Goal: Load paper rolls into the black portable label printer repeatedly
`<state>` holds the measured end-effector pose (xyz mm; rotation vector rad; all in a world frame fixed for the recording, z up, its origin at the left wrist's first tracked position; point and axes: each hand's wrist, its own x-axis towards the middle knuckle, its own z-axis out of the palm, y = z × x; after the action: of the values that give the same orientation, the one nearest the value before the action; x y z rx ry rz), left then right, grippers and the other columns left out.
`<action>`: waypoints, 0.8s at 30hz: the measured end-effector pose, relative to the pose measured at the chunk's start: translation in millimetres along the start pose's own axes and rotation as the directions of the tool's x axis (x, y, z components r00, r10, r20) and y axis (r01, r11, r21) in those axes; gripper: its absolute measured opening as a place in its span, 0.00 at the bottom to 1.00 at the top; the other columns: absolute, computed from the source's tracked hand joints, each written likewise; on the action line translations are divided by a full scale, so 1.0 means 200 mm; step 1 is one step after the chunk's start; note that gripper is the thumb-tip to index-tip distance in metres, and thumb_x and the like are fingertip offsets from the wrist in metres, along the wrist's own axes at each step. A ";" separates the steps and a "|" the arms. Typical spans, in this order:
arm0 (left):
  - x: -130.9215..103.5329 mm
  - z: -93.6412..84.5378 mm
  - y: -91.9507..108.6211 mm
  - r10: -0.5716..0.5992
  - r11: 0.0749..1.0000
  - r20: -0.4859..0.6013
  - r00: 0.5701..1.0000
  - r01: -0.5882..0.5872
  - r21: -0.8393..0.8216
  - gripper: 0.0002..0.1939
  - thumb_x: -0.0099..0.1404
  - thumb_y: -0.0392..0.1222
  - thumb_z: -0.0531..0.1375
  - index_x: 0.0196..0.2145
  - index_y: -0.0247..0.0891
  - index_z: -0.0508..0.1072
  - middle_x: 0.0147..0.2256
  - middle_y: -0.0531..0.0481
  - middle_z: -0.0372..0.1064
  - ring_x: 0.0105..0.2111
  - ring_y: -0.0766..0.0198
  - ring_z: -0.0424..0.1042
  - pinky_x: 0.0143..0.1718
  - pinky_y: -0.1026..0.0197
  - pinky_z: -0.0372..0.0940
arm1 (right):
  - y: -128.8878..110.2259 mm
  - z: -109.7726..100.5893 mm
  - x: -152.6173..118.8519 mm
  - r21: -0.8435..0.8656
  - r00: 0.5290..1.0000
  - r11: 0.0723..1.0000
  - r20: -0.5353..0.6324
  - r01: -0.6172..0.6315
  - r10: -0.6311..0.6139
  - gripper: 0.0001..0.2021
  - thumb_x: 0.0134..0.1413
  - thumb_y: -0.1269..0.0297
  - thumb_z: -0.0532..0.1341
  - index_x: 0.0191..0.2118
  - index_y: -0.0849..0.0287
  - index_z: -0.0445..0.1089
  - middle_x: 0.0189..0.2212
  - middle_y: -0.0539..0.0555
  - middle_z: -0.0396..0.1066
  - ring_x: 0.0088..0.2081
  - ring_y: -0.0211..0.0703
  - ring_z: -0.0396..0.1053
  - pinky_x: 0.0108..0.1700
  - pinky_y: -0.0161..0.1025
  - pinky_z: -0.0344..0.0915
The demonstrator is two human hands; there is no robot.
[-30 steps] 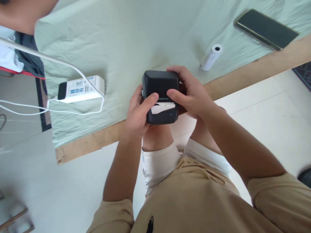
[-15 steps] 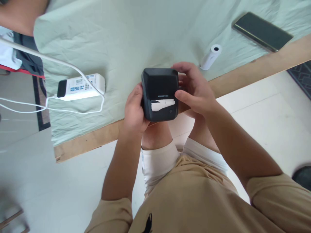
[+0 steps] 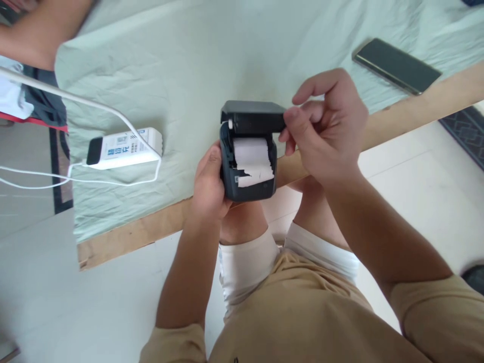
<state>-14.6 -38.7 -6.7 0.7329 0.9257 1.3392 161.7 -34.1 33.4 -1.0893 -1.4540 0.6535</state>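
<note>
My left hand (image 3: 209, 181) is wrapped round the left side of a small black label printer (image 3: 247, 194), holding it at the table's front edge. The printer's lid (image 3: 253, 118) stands raised, and a white paper roll (image 3: 251, 148) shows inside, its torn end lying over the front lip. My right hand (image 3: 328, 123) touches the right end of the lid, thumb against its edge and fingers curled behind it. A sliver of white shows between the right fingers, where the small white roll on the cloth is otherwise hidden.
A white power bank (image 3: 126, 149) with white cables (image 3: 102, 103) lies on the green cloth (image 3: 162, 65) at the left. A dark smartphone (image 3: 397, 65) rests at the right. The table has a bare wooden edge (image 3: 132, 232). Another person's arm (image 3: 41, 38) reaches in at the upper left.
The printer's lid has swung from closed to open, exposing the paper roll inside. My right hand has moved up and right with the lid's edge and now covers the small roll on the cloth.
</note>
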 end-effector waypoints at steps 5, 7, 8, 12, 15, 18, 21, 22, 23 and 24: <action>-0.01 -0.01 0.01 -0.055 0.998 0.000 0.998 0.055 0.019 0.15 0.72 0.54 0.60 0.40 0.41 0.79 0.36 0.49 0.79 0.38 0.58 0.79 0.36 0.61 0.74 | -0.05 0.01 0.04 -0.215 0.994 0.973 0.095 0.080 -0.060 0.07 0.62 0.61 0.62 0.34 0.51 0.63 0.33 0.49 0.73 0.32 0.42 0.73 0.30 0.43 0.66; -0.01 -0.01 0.01 -0.060 0.998 0.000 0.998 0.060 0.032 0.16 0.72 0.55 0.59 0.39 0.42 0.79 0.36 0.49 0.79 0.38 0.58 0.79 0.35 0.62 0.74 | -0.06 0.02 0.06 -0.458 0.962 0.879 0.272 0.131 -0.001 0.05 0.60 0.62 0.62 0.33 0.51 0.66 0.31 0.49 0.73 0.27 0.42 0.67 0.32 0.45 0.63; -0.01 -0.02 0.01 -0.060 0.998 -0.002 0.998 0.060 0.031 0.16 0.72 0.55 0.59 0.39 0.42 0.79 0.36 0.49 0.79 0.38 0.59 0.79 0.35 0.62 0.73 | -0.06 0.03 0.07 -0.562 0.933 0.813 0.353 0.150 0.072 0.04 0.58 0.61 0.63 0.33 0.51 0.68 0.28 0.50 0.71 0.27 0.43 0.65 0.33 0.46 0.61; -0.01 -0.02 0.01 -0.070 0.998 -0.018 0.997 0.070 0.001 0.16 0.74 0.53 0.58 0.39 0.41 0.80 0.36 0.50 0.79 0.37 0.61 0.79 0.40 0.62 0.75 | -0.09 0.06 0.14 -0.710 0.834 0.677 0.483 0.194 0.268 0.08 0.51 0.58 0.68 0.37 0.48 0.71 0.25 0.51 0.65 0.27 0.45 0.62 0.33 0.44 0.58; -0.01 -0.01 0.01 -0.088 0.996 -0.034 0.996 0.088 0.010 0.16 0.74 0.52 0.58 0.39 0.40 0.80 0.36 0.50 0.80 0.38 0.60 0.79 0.41 0.61 0.76 | -0.12 0.02 0.14 -0.644 0.815 0.730 0.538 0.231 0.217 0.16 0.51 0.61 0.67 0.47 0.47 0.73 0.33 0.50 0.74 0.28 0.44 0.65 0.33 0.44 0.60; -0.02 0.00 0.02 -0.092 0.996 -0.067 0.994 0.093 0.015 0.14 0.72 0.51 0.60 0.37 0.41 0.79 0.33 0.51 0.78 0.36 0.61 0.79 0.35 0.63 0.75 | -0.11 -0.07 0.07 -0.365 0.889 0.925 0.451 0.105 0.077 0.18 0.50 0.65 0.65 0.50 0.49 0.73 0.41 0.48 0.77 0.23 0.34 0.61 0.27 0.41 0.60; -0.02 0.00 0.02 -0.092 0.996 -0.064 0.994 0.093 0.008 0.14 0.73 0.51 0.60 0.37 0.42 0.80 0.35 0.52 0.78 0.36 0.62 0.78 0.34 0.64 0.75 | 0.00 -0.16 -0.04 0.055 0.989 0.995 0.131 -0.079 0.071 0.12 0.56 0.63 0.61 0.46 0.48 0.72 0.40 0.49 0.73 0.25 0.35 0.62 0.21 0.36 0.60; -0.02 0.00 0.02 -0.093 0.995 -0.066 0.993 0.094 0.012 0.14 0.73 0.51 0.59 0.38 0.42 0.80 0.36 0.51 0.78 0.37 0.62 0.79 0.35 0.63 0.75 | 0.05 -0.18 -0.07 0.059 0.990 0.991 0.085 -0.116 0.111 0.10 0.58 0.60 0.61 0.46 0.48 0.71 0.37 0.49 0.71 0.25 0.36 0.63 0.23 0.37 0.62; -0.02 0.00 0.01 -0.096 0.995 -0.073 0.993 0.098 0.017 0.13 0.73 0.51 0.59 0.38 0.42 0.80 0.37 0.51 0.79 0.38 0.62 0.79 0.36 0.63 0.75 | 0.10 -0.19 -0.09 0.014 0.992 0.993 0.037 -0.118 0.118 0.09 0.59 0.58 0.63 0.45 0.48 0.71 0.35 0.49 0.71 0.27 0.39 0.66 0.26 0.39 0.66; -0.01 -0.01 0.01 -0.102 0.994 -0.082 0.991 0.104 0.016 0.13 0.73 0.52 0.60 0.38 0.42 0.79 0.38 0.51 0.79 0.38 0.61 0.79 0.37 0.62 0.75 | 0.14 -0.19 -0.11 -0.058 0.993 0.991 0.015 -0.118 0.119 0.09 0.59 0.55 0.64 0.43 0.49 0.70 0.34 0.50 0.70 0.31 0.42 0.69 0.31 0.43 0.71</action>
<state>-16.6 -41.4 -4.8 0.6417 1.0297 1.2777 203.8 -48.0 6.1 -1.2243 -1.4391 0.7113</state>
